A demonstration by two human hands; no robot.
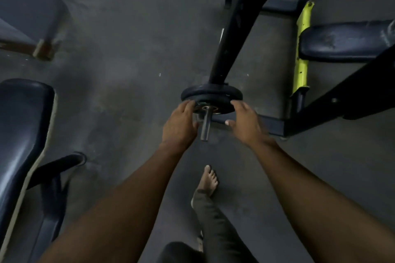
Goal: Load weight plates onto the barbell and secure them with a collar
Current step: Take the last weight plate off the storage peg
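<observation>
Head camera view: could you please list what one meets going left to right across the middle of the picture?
Padded bench → left hand → bar end → right hand → yellow frame bar → dark seat pad.

One weight plate [211, 94] at centre on one bar sleeve [205, 124]. Two hands: left hand [179, 124], right hand [245, 122]. Two padded benches: 9 o'clock [19, 134], 2 o'clock [344, 41]. One bare foot [209, 179] at 6 o'clock.
</observation>
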